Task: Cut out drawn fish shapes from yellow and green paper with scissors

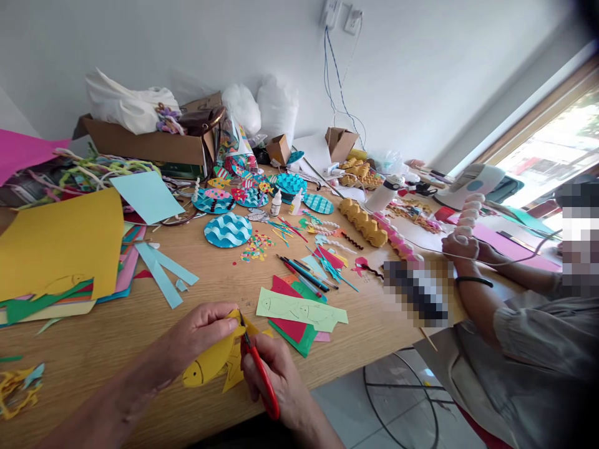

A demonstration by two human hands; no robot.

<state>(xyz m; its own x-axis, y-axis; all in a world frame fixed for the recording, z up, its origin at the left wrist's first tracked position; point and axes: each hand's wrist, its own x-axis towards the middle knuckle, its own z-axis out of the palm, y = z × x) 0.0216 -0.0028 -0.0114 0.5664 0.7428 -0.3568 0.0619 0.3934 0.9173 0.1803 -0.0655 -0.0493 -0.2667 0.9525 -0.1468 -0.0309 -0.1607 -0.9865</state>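
Observation:
My left hand [210, 324] pinches a yellow paper fish [206, 368] near the table's front edge; a black eye and mouth are drawn on it. Red-handled scissors [266, 381] are in my right hand [278, 368], their blades at the fish's upper end, by my left thumb. A yellow paper offcut [234, 369] with drawn lines hangs beside the fish, partly behind my right hand. Just beyond lies a pale green strip [302, 310] with fish outlines, on top of red paper [285, 327] and green paper [304, 343].
Coloured sheets [60, 243] pile up at left. Pens [306, 272], confetti [257, 246], glue bottles [276, 204] and wavy blue discs [228, 231] cover the middle. At right, a co-worker's hands [461, 246] hold a pink-white bumpy strip [470, 215]. A stool [402, 386] stands below.

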